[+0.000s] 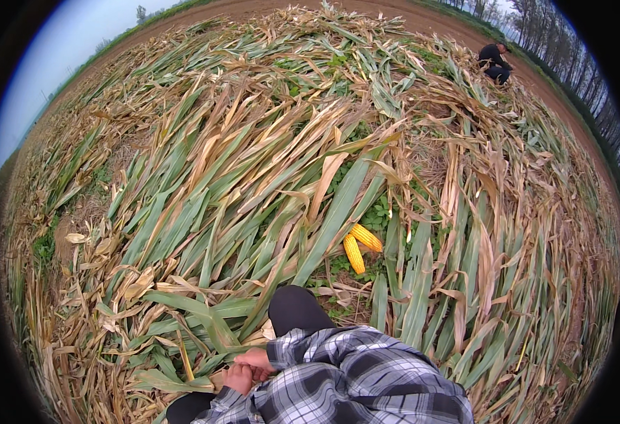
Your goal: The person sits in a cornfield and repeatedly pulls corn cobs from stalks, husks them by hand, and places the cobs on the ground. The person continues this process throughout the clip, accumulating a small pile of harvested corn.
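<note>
My left hand (238, 378) and my right hand (256, 360) are close together low in the view, between my knees. Both have their fingers curled at the end of a pale corn husk (217, 379) among green leaves. What lies inside the fingers is hidden, so I cannot tell whether an ear is there. Two bare yellow corn ears, one (354, 254) pointing down and the other (366, 237) slanting right, lie on the ground beyond my right knee, touching near their upper ends.
Cut corn stalks with green and dry leaves (193, 212) cover the ground all around. Another person (494, 62) in dark clothes crouches far off at the upper right, near brown bare soil (548, 100). Trees (564, 53) stand behind.
</note>
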`<state>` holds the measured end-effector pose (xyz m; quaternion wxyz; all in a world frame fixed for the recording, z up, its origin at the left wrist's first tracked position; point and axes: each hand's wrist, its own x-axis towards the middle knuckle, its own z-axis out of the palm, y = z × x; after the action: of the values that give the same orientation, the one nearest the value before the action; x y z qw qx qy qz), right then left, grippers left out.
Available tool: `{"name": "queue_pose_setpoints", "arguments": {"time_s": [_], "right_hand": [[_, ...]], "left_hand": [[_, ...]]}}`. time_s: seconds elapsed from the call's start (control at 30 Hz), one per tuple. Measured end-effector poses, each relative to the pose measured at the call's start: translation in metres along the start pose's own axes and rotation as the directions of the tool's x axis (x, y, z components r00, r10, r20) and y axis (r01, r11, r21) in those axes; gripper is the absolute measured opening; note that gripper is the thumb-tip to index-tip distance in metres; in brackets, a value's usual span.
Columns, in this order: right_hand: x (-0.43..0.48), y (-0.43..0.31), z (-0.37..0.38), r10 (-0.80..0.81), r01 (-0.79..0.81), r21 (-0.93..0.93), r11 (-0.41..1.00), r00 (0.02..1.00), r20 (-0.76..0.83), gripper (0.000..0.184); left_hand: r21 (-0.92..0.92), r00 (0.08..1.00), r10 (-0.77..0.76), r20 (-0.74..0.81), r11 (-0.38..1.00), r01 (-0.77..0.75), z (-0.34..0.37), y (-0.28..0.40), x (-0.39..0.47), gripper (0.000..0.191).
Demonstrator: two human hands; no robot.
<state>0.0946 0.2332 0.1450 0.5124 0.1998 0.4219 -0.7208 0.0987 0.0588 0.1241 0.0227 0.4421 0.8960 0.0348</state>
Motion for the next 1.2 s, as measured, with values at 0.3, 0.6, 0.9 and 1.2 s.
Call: {"name": "queue_pose_setpoints", "arguments": {"time_s": [0.3,0.6,0.9,1.2], "right_hand": [[0.007,0.001,0.000,-0.047,0.023,0.100,0.995,0.967,0.251,0.042],[0.012,0.002,0.008,0.022,-0.011,-0.056,0.998,0.979,0.202,0.041],[0.028,0.004,0.030,0.040,-0.001,-0.249,0.968,0.987,0.154,0.026],[0.038,0.012,0.034,-0.235,0.173,-0.426,0.888,0.967,-0.096,0.023]], "left_hand": [[-0.338,0.994,-0.080,0.075,0.936,0.101,-0.025,-0.010,-0.002,0.027],[-0.946,0.693,-0.721,-0.001,0.225,0.233,-0.051,-0.012,0.003,0.023],[-0.892,0.379,-0.828,0.414,-0.452,-0.014,-0.053,-0.021,0.009,0.042],[-0.931,0.091,-0.941,0.327,-0.337,-0.141,-0.072,-0.075,-0.053,0.024]]}}
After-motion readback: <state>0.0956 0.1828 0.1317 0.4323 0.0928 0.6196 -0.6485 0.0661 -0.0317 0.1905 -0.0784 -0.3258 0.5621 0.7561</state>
